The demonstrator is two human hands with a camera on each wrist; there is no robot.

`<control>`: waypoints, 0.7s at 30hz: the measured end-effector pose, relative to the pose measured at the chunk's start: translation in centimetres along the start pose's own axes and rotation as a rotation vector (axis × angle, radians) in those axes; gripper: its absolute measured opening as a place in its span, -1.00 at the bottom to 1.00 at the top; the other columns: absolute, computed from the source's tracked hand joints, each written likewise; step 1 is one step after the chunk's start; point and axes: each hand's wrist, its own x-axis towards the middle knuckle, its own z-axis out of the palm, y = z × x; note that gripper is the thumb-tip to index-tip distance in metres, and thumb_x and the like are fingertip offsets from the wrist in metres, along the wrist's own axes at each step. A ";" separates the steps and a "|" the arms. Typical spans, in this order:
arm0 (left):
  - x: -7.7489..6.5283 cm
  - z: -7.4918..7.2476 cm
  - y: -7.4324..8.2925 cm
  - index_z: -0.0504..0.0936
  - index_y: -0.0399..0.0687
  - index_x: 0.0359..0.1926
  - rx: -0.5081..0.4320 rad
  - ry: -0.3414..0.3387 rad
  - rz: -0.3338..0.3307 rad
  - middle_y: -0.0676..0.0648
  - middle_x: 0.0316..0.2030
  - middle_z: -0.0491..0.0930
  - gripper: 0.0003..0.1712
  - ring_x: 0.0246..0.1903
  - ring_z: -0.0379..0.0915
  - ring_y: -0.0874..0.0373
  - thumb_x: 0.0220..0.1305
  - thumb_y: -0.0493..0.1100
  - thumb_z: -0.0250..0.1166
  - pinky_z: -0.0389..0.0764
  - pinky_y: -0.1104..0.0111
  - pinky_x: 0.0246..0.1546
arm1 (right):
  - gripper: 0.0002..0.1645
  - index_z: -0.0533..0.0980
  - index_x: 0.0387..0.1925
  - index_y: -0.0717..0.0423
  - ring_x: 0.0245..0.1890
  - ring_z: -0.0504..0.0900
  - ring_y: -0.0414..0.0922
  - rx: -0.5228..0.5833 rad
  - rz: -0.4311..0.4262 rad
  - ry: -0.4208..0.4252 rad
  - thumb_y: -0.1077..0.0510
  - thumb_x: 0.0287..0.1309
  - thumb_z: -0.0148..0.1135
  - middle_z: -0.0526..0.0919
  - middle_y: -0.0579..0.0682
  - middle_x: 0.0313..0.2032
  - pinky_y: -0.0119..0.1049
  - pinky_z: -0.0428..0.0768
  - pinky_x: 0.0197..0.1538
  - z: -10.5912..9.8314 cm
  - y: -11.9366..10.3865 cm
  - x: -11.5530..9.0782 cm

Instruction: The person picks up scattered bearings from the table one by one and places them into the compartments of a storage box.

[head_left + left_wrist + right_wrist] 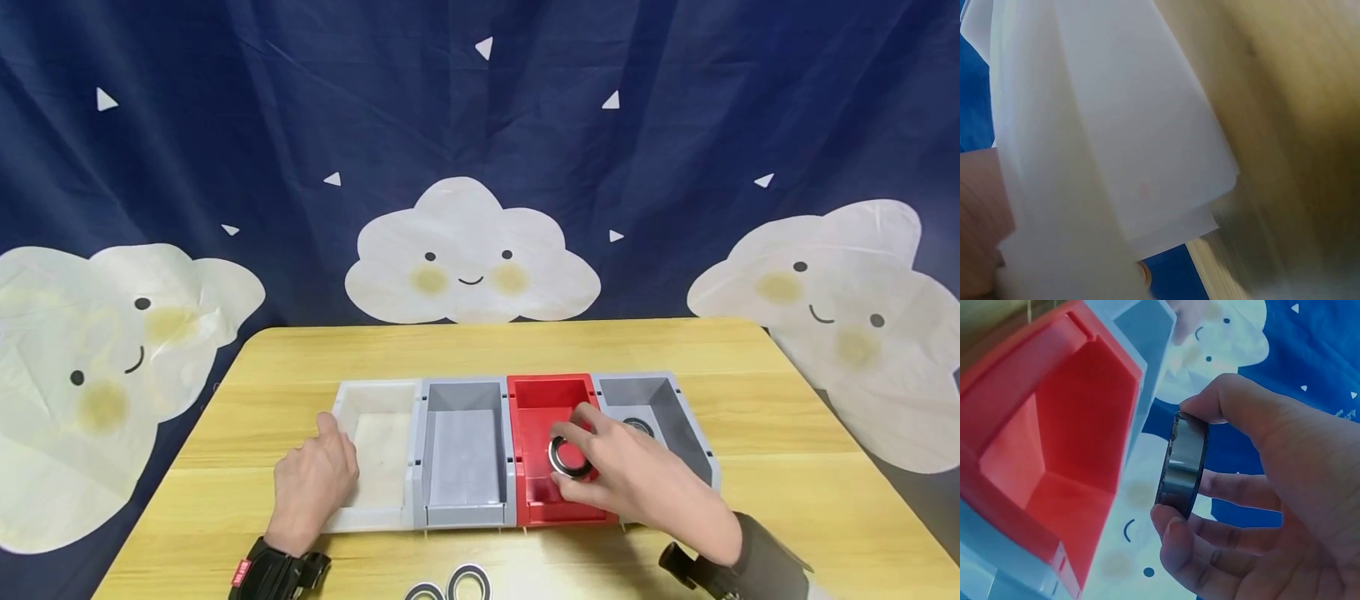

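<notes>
While the right hand (618, 462) pinches a bearing ring (1182, 464) by its outer rim, thumb on one side and fingertips on the other, the ring hangs over the red bin (534, 433), apart from its walls. Good practice, as I judge it: grip the rim only, hold the wrist clear of the red bin's near lip, make any release low so the metal doesn't bounce. Smooth rim; likely to slip if the pinch slackens.

Left hand (315, 475) at the left wall of the white bin (378, 492), two places left of the red bin. Whether its fingers curl round that wall, cannot tell. Light steadying pressure would seem enough.

Counts. Bins: four in a row. Red, one; grey, two, the left grey bin (467, 467) and right grey bin (626, 396) flanking the red; white, one. Rings: four seen. One in hand; one dark ring (640, 423) right of the red bin, inside the right grey bin, partly hidden; two loose rings (468, 569) on the table (225, 467), nearer the wearer than the red bin and left of it.
</notes>
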 end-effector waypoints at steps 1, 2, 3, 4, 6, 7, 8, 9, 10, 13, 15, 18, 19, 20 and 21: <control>0.0 0.0 0.0 0.24 -0.25 -0.32 -0.001 -0.002 -0.002 0.00 -0.78 0.24 -0.79 -0.82 0.24 0.11 0.46 -0.20 -0.05 0.20 0.32 -0.84 | -0.57 0.61 -0.06 0.04 -0.59 0.26 -0.44 0.005 0.011 -0.014 -0.03 0.06 0.44 0.43 -0.13 -0.33 -0.55 0.40 -0.45 -0.1 0.0 0.2; 0.0 0.0 0.0 0.25 -0.25 -0.32 -0.002 -0.003 -0.003 0.00 -0.77 0.24 -0.79 -0.82 0.24 0.11 0.46 -0.20 -0.05 0.20 0.32 -0.83 | -0.57 0.60 -0.05 0.04 -0.59 0.27 -0.43 0.011 0.019 -0.025 -0.03 0.07 0.44 0.43 -0.13 -0.33 -0.54 0.41 -0.45 -0.1 -0.1 0.4; 0.0 0.0 0.0 0.24 -0.25 -0.32 -0.004 -0.003 -0.004 0.00 -0.77 0.24 -0.79 -0.82 0.24 0.11 0.46 -0.20 -0.05 0.20 0.32 -0.83 | -0.58 0.60 -0.06 0.04 -0.59 0.28 -0.43 0.011 0.026 -0.032 -0.03 0.07 0.44 0.43 -0.12 -0.32 -0.54 0.42 -0.46 -0.2 -0.1 0.6; 0.0 0.0 0.0 0.24 -0.25 -0.32 -0.005 -0.003 -0.004 0.00 -0.77 0.24 -0.79 -0.82 0.24 0.11 0.46 -0.20 -0.05 0.20 0.32 -0.83 | -0.58 0.60 -0.06 0.04 -0.59 0.29 -0.43 0.010 0.031 -0.035 -0.03 0.07 0.44 0.43 -0.11 -0.32 -0.53 0.42 -0.46 -0.2 -0.1 0.7; 0.0 0.1 -0.1 0.24 -0.25 -0.32 -0.009 0.002 -0.003 0.00 -0.77 0.24 -0.79 -0.82 0.24 0.11 0.46 -0.20 -0.05 0.20 0.31 -0.84 | -0.59 0.60 -0.07 0.04 -0.61 0.30 -0.43 0.011 0.037 -0.035 -0.03 0.07 0.44 0.43 -0.10 -0.32 -0.54 0.42 -0.48 -0.1 0.0 1.1; 0.0 0.1 -0.1 0.24 -0.25 -0.33 -0.009 0.005 -0.001 0.01 -0.77 0.24 -0.79 -0.82 0.24 0.11 0.45 -0.20 -0.05 0.20 0.31 -0.84 | -0.59 0.60 -0.08 0.05 -0.61 0.30 -0.43 0.013 0.036 -0.032 -0.03 0.07 0.44 0.43 -0.10 -0.32 -0.54 0.41 -0.49 -0.1 0.1 1.3; 0.0 0.1 -0.1 0.24 -0.25 -0.33 -0.009 0.007 0.000 0.01 -0.78 0.23 -0.79 -0.82 0.24 0.11 0.45 -0.20 -0.05 0.20 0.31 -0.84 | -0.59 0.61 -0.07 0.06 -0.61 0.31 -0.44 0.015 0.035 -0.029 -0.03 0.08 0.44 0.43 -0.09 -0.32 -0.54 0.41 -0.50 0.0 0.2 1.5; 0.0 0.1 -0.1 0.24 -0.25 -0.33 -0.009 0.010 0.001 0.01 -0.78 0.23 -0.79 -0.82 0.23 0.11 0.45 -0.20 -0.04 0.20 0.31 -0.84 | -0.58 0.61 -0.07 0.07 -0.61 0.32 -0.44 0.017 0.036 -0.026 -0.03 0.08 0.44 0.43 -0.09 -0.32 -0.54 0.41 -0.50 0.1 0.3 1.7; 0.0 0.1 -0.1 0.24 -0.25 -0.33 -0.008 0.012 0.002 0.01 -0.77 0.23 -0.79 -0.83 0.23 0.11 0.45 -0.20 -0.04 0.19 0.31 -0.84 | -0.58 0.61 -0.06 0.08 -0.61 0.32 -0.44 0.025 0.037 -0.027 -0.03 0.08 0.44 0.43 -0.09 -0.33 -0.54 0.42 -0.49 0.2 0.5 1.9; 0.0 0.1 -0.1 0.24 -0.25 -0.33 -0.005 0.020 0.005 0.01 -0.77 0.23 -0.79 -0.82 0.23 0.12 0.45 -0.21 -0.04 0.19 0.32 -0.84 | -0.55 0.62 -0.04 0.11 -0.62 0.34 -0.46 0.049 0.047 -0.041 -0.02 0.09 0.45 0.46 -0.07 -0.32 -0.53 0.44 -0.47 0.5 1.0 2.4; 0.0 0.2 -0.1 0.24 -0.24 -0.34 -0.005 0.024 0.006 0.02 -0.77 0.22 -0.79 -0.83 0.22 0.12 0.45 -0.21 -0.04 0.18 0.32 -0.84 | -0.55 0.62 -0.03 0.12 -0.62 0.34 -0.45 0.061 0.054 -0.052 -0.01 0.09 0.45 0.47 -0.07 -0.31 -0.53 0.45 -0.46 0.8 1.4 2.7; 0.0 0.2 -0.1 0.24 -0.24 -0.34 -0.006 0.024 0.006 0.02 -0.78 0.22 -0.79 -0.83 0.21 0.13 0.45 -0.21 -0.05 0.17 0.33 -0.85 | -0.55 0.62 -0.03 0.14 -0.61 0.34 -0.43 0.066 0.050 -0.047 0.01 0.09 0.44 0.50 -0.05 -0.31 -0.53 0.46 -0.44 1.3 1.9 3.1; 0.0 0.2 -0.1 0.24 -0.24 -0.34 -0.005 0.025 0.006 0.02 -0.78 0.22 -0.79 -0.83 0.21 0.13 0.45 -0.21 -0.05 0.17 0.34 -0.85 | -0.56 0.63 -0.04 0.14 -0.59 0.34 -0.41 0.066 0.050 -0.044 0.01 0.08 0.44 0.50 -0.05 -0.31 -0.53 0.46 -0.44 1.4 2.1 3.2; 0.0 0.2 -0.1 0.24 -0.24 -0.34 -0.005 0.023 0.005 0.02 -0.78 0.22 -0.79 -0.83 0.21 0.13 0.45 -0.21 -0.05 0.17 0.34 -0.85 | -0.56 0.63 -0.05 0.14 -0.57 0.35 -0.39 0.062 0.050 -0.042 0.01 0.08 0.43 0.51 -0.05 -0.30 -0.52 0.46 -0.44 1.5 2.2 3.4; 0.0 0.2 -0.1 0.24 -0.24 -0.34 -0.005 0.021 0.004 0.02 -0.78 0.22 -0.79 -0.83 0.21 0.13 0.45 -0.21 -0.05 0.17 0.34 -0.85 | -0.57 0.63 -0.05 0.14 -0.55 0.36 -0.37 0.060 0.054 -0.043 0.01 0.07 0.43 0.51 -0.05 -0.30 -0.51 0.46 -0.43 1.6 2.2 3.5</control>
